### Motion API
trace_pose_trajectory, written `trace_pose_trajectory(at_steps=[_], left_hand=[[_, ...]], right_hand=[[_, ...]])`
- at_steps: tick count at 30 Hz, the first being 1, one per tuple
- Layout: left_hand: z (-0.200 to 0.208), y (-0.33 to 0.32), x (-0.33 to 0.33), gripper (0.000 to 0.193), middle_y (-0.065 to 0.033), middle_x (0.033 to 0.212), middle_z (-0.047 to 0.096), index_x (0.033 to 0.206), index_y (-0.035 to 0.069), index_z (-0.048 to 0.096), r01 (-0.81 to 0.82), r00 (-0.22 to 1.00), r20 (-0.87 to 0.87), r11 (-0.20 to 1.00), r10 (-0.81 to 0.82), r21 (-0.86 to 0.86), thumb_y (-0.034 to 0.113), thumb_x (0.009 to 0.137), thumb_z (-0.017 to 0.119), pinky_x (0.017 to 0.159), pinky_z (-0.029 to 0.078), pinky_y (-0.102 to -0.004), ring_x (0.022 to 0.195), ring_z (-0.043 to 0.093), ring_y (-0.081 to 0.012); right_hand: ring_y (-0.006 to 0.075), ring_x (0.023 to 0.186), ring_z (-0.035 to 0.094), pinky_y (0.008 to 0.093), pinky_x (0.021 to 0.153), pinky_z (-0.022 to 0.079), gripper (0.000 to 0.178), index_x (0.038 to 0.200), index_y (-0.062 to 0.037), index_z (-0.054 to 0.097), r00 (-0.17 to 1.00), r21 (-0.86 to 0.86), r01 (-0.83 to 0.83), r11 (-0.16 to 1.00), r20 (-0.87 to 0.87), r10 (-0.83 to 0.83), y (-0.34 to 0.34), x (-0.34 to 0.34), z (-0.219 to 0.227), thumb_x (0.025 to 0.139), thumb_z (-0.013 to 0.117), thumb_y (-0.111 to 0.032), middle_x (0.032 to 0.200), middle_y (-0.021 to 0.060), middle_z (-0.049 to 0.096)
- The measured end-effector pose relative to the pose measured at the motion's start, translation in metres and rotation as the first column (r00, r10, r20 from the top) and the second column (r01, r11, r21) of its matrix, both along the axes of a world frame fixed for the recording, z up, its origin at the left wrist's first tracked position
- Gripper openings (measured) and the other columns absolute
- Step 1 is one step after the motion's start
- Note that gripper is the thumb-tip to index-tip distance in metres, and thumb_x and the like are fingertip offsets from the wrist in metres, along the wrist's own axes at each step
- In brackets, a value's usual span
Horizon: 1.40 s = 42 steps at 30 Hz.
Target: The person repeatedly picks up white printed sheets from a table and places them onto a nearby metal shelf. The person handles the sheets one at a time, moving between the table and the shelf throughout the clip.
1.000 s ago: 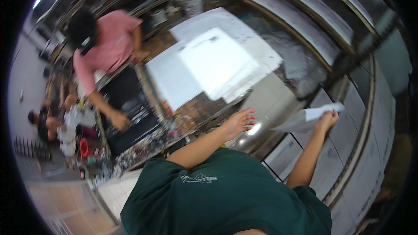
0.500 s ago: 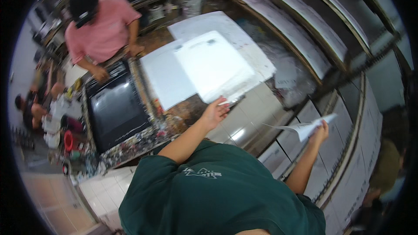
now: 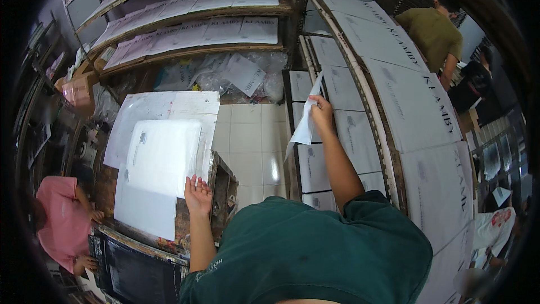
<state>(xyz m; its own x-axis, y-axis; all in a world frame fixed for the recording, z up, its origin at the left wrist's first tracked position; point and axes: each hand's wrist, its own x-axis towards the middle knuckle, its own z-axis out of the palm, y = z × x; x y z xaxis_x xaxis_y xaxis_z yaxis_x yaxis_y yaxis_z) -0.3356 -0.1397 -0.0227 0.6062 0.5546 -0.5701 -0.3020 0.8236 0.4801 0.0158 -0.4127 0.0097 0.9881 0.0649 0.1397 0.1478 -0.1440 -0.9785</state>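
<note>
Paper sheet: white, bent and hanging loosely, a little right of frame centre, pinched at its upper edge by the right hand, in front of the shelf fronts.
Right hand: raised on an outstretched bare arm, fingers closed on the top of the paper sheet.
Left hand: lower centre-left, open and flat with fingers spread, grasping nothing, resting at the near edge of the white sheet stack.
Green shirt: the wearer's own torso, filling the lower centre of the frame.
White sheet stack: large pale sheets lying overlapped on a worktable at centre-left, the table's worn edge just beside the left hand.
Dark screen frame: lower left, below the stack.
Person in pink: far lower left, bent over that frame, hands on its edge.
Tiled floor: pale tiles between worktable and shelves.
Shelving: long racks fronted with white labelled sheets, running up the right side and across the top.
Person in olive shirt: upper right, standing well apart beyond the racks.
</note>
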Motion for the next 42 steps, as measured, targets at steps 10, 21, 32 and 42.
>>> trace_pose_trajectory(at_steps=[10, 21, 32, 42], left_hand=[[-0.015, 0.008, -0.028, 0.032, -0.0023, 0.095, 0.051, 0.098, 0.014, 0.053, -0.140, 0.987, 0.079, 0.989, 0.143, -0.043, 0.036, 0.077, 0.062, 0.067, 0.040, -0.0276, 0.082, 0.049, -0.0139], [-0.065, -0.002, -0.078, 0.050, -0.0059, 0.106, 0.048, 0.115, 0.006, 0.042, -0.440, 0.897, 0.011, 0.897, 0.441, -0.040, 0.032, 0.078, 0.064, 0.076, 0.043, -0.0254, 0.090, 0.047, -0.0148], [-0.105, -0.007, -0.112, 0.047, -0.0027, 0.093, 0.049, 0.111, 0.011, 0.043, -0.657, 0.753, 0.003, 0.752, 0.658, -0.047, 0.027, 0.075, 0.069, 0.077, 0.043, -0.0254, 0.085, 0.048, -0.0133], [-0.112, 0.019, -0.142, 0.057, -0.0065, 0.110, 0.044, 0.118, 0.006, 0.039, -0.830, 0.544, 0.083, 0.550, 0.835, -0.090, 0.036, 0.077, 0.065, 0.085, 0.042, -0.0225, 0.092, 0.045, -0.0139]], right_hand=[[0.0061, 0.061, 0.042, 0.0196, 0.053, 0.034, 0.039, 0.103, -0.0041, 0.059, 0.990, -0.036, -0.088, 0.995, 0.109, 0.091, 0.001, 0.016, -0.024, 0.068, 0.041, 0.003, 0.083, -0.0001, 0.054], [0.0075, 0.063, 0.048, 0.0203, 0.055, 0.039, 0.035, 0.102, -0.0053, 0.057, 0.950, 0.111, -0.310, 0.944, 0.000, 0.312, 0.041, 0.016, -0.009, 0.074, 0.040, 0.006, 0.086, 0.0018, 0.054], [0.0102, 0.072, 0.050, 0.0220, 0.066, 0.041, 0.035, 0.102, -0.0035, 0.058, 0.937, 0.106, -0.348, 0.932, 0.017, 0.348, 0.053, 0.017, -0.006, 0.073, 0.041, 0.006, 0.094, 0.0044, 0.055], [0.0103, 0.071, 0.050, 0.0224, 0.064, 0.041, 0.036, 0.103, -0.0028, 0.058, 0.942, 0.064, -0.333, 0.941, -0.011, 0.334, 0.043, 0.011, -0.003, 0.071, 0.042, 0.005, 0.091, 0.0062, 0.055]])
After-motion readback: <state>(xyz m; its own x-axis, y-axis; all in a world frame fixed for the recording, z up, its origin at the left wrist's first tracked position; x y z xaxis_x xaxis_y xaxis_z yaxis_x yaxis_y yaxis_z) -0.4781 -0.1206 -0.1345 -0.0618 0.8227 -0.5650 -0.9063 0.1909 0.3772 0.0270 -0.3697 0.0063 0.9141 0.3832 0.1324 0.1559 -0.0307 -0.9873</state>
